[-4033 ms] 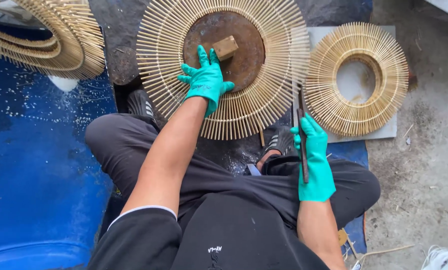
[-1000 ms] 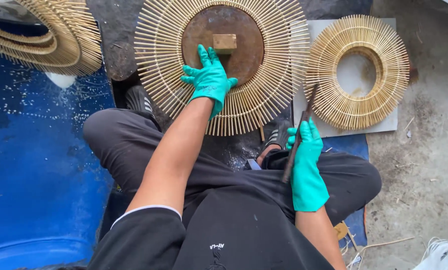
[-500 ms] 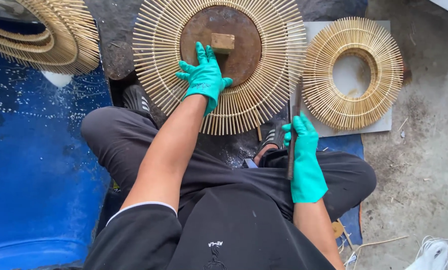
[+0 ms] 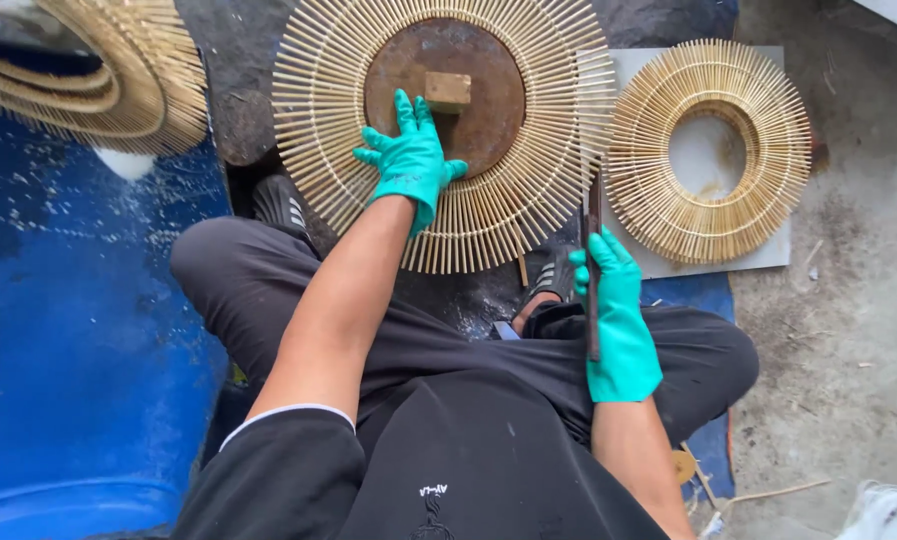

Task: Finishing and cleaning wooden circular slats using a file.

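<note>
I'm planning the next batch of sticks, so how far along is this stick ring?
Looks done: a finished stick ring lies on the grey board, more stacked top left. In hand: the left hand presses the big ring round the brown disc; the right hand holds a dark flat tool at its edge. What's left isn't clear.

A block (image 4: 448, 90) is set on a disc (image 4: 488, 110) inside the big stick ring (image 4: 318, 90); a smaller ring (image 4: 648, 190) is laid right (on a board (image 4: 768, 255)).
</note>
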